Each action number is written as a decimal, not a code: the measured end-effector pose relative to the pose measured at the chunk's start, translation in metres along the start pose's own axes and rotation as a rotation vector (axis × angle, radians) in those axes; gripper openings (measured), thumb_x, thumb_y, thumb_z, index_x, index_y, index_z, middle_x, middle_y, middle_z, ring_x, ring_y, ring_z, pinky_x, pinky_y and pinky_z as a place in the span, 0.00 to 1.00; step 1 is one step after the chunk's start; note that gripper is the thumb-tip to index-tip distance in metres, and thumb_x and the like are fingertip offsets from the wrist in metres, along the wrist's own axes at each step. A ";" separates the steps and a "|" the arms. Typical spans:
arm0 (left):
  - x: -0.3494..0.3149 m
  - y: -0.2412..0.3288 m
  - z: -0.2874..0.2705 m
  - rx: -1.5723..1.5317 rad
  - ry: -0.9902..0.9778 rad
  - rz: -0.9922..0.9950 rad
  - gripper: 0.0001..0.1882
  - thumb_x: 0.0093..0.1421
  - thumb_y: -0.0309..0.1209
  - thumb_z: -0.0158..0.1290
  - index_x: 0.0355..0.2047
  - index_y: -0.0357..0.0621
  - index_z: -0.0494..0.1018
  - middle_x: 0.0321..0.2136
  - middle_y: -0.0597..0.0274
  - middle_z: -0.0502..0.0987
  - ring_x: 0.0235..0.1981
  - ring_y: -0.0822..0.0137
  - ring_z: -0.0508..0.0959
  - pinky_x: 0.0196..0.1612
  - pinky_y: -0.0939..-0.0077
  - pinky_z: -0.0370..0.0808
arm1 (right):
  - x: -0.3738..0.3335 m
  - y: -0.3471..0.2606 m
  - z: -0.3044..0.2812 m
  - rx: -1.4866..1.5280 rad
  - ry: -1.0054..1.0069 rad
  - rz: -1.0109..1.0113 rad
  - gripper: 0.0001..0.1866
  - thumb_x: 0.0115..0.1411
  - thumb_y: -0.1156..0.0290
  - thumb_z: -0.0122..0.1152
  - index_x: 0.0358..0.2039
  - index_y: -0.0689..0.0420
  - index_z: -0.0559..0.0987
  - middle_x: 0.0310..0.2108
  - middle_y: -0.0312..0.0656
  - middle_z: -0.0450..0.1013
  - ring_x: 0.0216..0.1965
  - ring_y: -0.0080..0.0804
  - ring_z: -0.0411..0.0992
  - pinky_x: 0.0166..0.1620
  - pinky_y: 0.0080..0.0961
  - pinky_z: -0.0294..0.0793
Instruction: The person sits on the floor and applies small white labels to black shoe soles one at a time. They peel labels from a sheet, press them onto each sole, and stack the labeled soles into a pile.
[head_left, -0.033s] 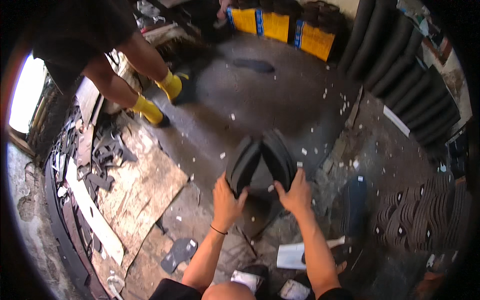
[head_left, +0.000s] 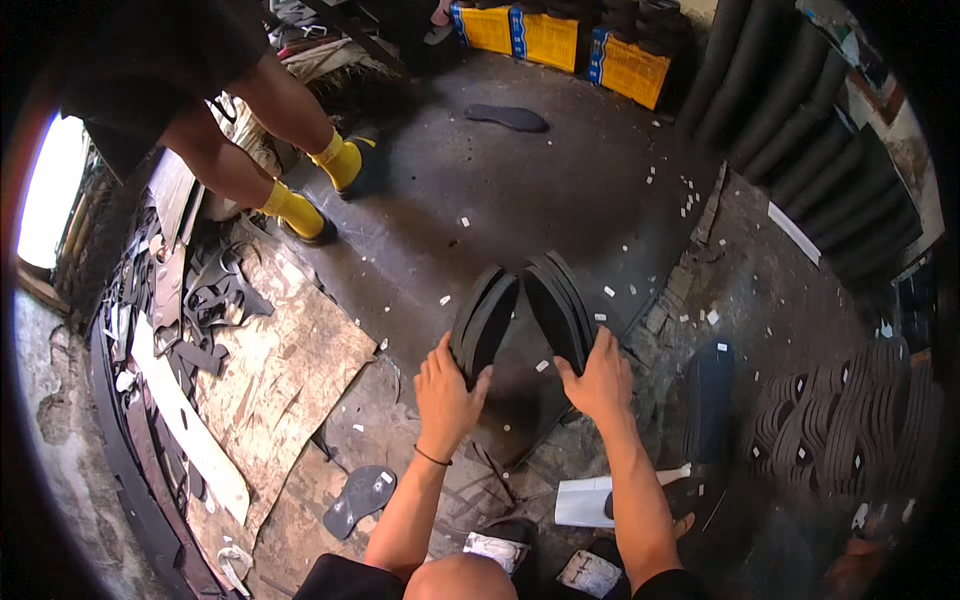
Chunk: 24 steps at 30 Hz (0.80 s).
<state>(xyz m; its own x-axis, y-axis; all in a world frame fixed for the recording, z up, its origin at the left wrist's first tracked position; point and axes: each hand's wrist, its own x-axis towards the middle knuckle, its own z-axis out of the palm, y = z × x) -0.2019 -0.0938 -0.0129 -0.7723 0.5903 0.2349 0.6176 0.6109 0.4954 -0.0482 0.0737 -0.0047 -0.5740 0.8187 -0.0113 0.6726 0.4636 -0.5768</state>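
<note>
The dark, stained floor (head_left: 590, 190) carries a loose black sole (head_left: 507, 119) toward the far side, yellow boxes (head_left: 629, 70) beyond it, and small white bits (head_left: 465, 222) scattered about. A pale board (head_left: 295, 345) lies at left with dark scraps (head_left: 198, 358) on it, while stacked dark soles (head_left: 830, 425) rest at right.

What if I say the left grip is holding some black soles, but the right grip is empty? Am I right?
Not quite: the right grip isn't empty. The head view shows it holding a bundle of black soles too. The left grip does hold its own black bundle, just as you said.
</note>
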 end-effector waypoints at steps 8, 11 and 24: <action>-0.003 -0.005 -0.005 -0.359 -0.049 -0.141 0.41 0.60 0.46 0.66 0.61 0.29 0.61 0.52 0.39 0.73 0.55 0.43 0.75 0.59 0.54 0.71 | -0.011 0.023 0.021 0.004 0.099 -0.031 0.43 0.60 0.54 0.72 0.62 0.70 0.60 0.54 0.60 0.65 0.57 0.60 0.66 0.59 0.52 0.64; -0.008 0.011 -0.002 -0.816 0.146 -0.090 0.38 0.59 0.37 0.69 0.60 0.30 0.61 0.53 0.39 0.73 0.56 0.49 0.75 0.60 0.58 0.71 | -0.012 0.012 0.026 0.424 0.191 -0.043 0.45 0.60 0.56 0.74 0.62 0.74 0.59 0.56 0.66 0.66 0.59 0.65 0.66 0.63 0.51 0.63; -0.010 -0.027 -0.019 0.161 -0.257 -0.032 0.40 0.55 0.45 0.67 0.61 0.35 0.64 0.52 0.48 0.71 0.54 0.47 0.72 0.54 0.55 0.67 | -0.008 -0.002 0.012 -0.288 -0.160 0.112 0.46 0.62 0.49 0.67 0.65 0.71 0.58 0.62 0.68 0.61 0.61 0.63 0.67 0.62 0.50 0.67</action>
<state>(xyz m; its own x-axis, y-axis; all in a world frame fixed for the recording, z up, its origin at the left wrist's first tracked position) -0.2139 -0.1257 -0.0130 -0.7417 0.6707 -0.0085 0.6248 0.6954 0.3550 -0.0508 0.0623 -0.0130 -0.5397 0.8171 -0.2027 0.8268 0.4691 -0.3105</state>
